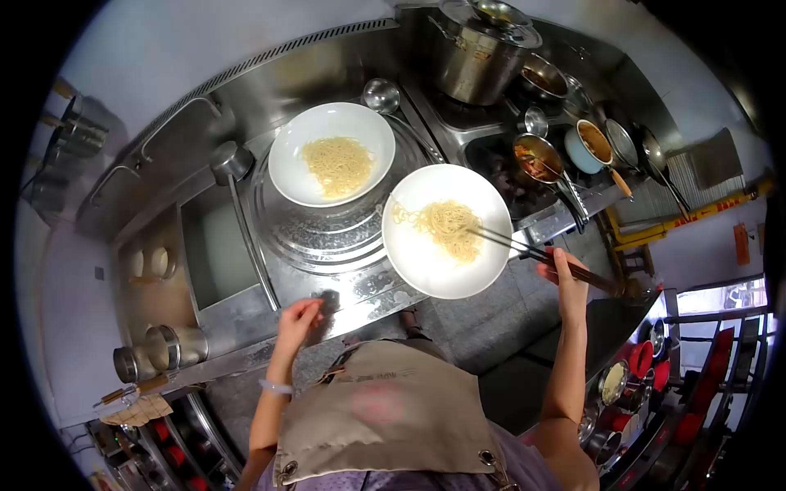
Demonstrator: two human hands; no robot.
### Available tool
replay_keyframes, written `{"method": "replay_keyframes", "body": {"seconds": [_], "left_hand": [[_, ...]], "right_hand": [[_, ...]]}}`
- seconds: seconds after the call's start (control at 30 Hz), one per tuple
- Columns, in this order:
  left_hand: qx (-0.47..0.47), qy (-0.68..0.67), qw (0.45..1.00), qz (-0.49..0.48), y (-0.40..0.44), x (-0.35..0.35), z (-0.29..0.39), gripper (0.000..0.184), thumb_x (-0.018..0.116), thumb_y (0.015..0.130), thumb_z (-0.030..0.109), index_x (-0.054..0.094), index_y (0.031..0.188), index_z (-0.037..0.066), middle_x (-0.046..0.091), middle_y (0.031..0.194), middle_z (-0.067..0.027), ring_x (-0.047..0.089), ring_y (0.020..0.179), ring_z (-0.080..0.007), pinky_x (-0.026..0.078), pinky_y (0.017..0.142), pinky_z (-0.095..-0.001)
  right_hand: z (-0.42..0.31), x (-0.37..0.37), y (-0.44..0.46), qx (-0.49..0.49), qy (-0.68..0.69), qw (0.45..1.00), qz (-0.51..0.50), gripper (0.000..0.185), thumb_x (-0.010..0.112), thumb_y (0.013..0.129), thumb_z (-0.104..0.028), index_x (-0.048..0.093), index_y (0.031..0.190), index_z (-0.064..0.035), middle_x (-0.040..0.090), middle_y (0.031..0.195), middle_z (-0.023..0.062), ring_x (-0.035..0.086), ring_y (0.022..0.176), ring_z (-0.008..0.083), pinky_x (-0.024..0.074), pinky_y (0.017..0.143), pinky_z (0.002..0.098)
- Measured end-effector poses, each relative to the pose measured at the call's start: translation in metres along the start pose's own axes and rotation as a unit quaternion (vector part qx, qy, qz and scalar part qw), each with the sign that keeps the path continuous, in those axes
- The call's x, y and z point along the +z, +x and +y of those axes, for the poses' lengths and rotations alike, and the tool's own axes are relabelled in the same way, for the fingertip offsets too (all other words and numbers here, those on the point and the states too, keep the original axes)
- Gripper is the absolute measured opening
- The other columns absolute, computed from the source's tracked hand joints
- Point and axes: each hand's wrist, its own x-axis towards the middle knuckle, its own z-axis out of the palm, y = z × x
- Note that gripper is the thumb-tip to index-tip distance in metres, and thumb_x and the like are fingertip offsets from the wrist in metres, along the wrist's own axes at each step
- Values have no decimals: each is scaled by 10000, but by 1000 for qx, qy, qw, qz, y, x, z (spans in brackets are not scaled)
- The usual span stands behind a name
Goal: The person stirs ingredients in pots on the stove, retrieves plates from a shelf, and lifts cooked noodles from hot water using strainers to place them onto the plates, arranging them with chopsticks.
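My right hand [566, 281] is closed around long dark chopsticks [524, 248]. Their tips reach into noodles [450, 229] in a white bowl [401, 254] at the front edge of the steel counter. Behind it to the left, a second white bowl [282, 155] holds more noodles [337, 165] and rests on a round metal lid [282, 237]. My left hand [301, 317] hovers near the counter's front edge, fingers curled together, with nothing visible in it.
A large pot [479, 65] stands on the stove at the back. Right of it are a pan of food [536, 158] and a wooden-handled saucepan [591, 147]. A long-handled ladle [246, 221] lies beside a rectangular basin [214, 250] at the left.
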Motion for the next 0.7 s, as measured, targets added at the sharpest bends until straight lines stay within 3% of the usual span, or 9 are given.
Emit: {"method": "replay_keyframes", "body": {"seconds": [0.17,0.23,0.33,0.37,0.43,0.5,0.57,0.63,0.7], "left_hand": [[227,164,960,-21,103,50,32,160,576,832,114,630,937,6,605,678,-37,485,608,-56,406,547,-229],[245,261,933,-27,149,76,59,177,544,834,71,605,982,-4,638,784,-84,562,697,-103,451,635,-243],[330,311,891,-8,206,110,80,212,553,814,81,590,1009,9,634,769,-93,582,657,-153,460,607,-280],[331,314,890,-12,222,114,83,212,553,814,81,590,1009,9,634,769,-93,582,657,-153,460,607,-280],[283,352,889,-78,257,124,79,262,576,768,147,593,985,2,632,785,-150,615,755,-271,472,676,-344],[233,242,933,-133,270,130,89,289,589,749,169,585,978,-7,626,730,-141,608,643,-249,472,588,-332],[7,287,926,-246,277,126,104,267,605,750,175,563,952,5,557,595,-53,509,464,-133,400,411,-264],[0,295,919,-262,282,122,105,221,604,744,214,575,848,21,549,573,-44,480,412,-125,370,371,-252],[74,432,867,-239,274,125,118,284,613,720,244,586,760,-36,553,540,-117,550,468,-215,430,452,-318]], "right_hand": [[10,28,8,-2,-7,998,-60,261,567,854,-169,607,933,76,624,748,94,611,633,127,498,589,209],[0,17,10,-1,-9,1000,-28,258,568,853,-167,609,933,74,625,738,91,610,630,126,498,587,207],[0,13,11,-6,-12,1000,-17,252,566,853,-166,612,928,70,628,733,90,610,629,123,498,590,207],[0,14,10,-14,-12,999,-38,251,563,855,-167,614,924,68,630,738,91,610,630,121,499,594,209],[-5,14,5,7,-25,999,-44,266,567,854,-183,617,926,68,631,765,98,613,640,124,501,605,213],[-7,10,-1,19,-1,1000,-3,293,574,854,-210,616,938,68,628,778,98,617,654,128,502,618,215],[-3,2,-6,16,-28,999,12,347,544,872,-275,613,960,55,627,770,87,618,686,133,496,656,221],[-4,-3,-12,24,-32,999,22,354,543,873,-279,611,968,55,624,764,84,615,684,129,493,661,220],[-3,-5,-18,38,-27,998,33,365,545,871,-289,611,970,55,622,763,79,611,687,124,491,660,218]]}}
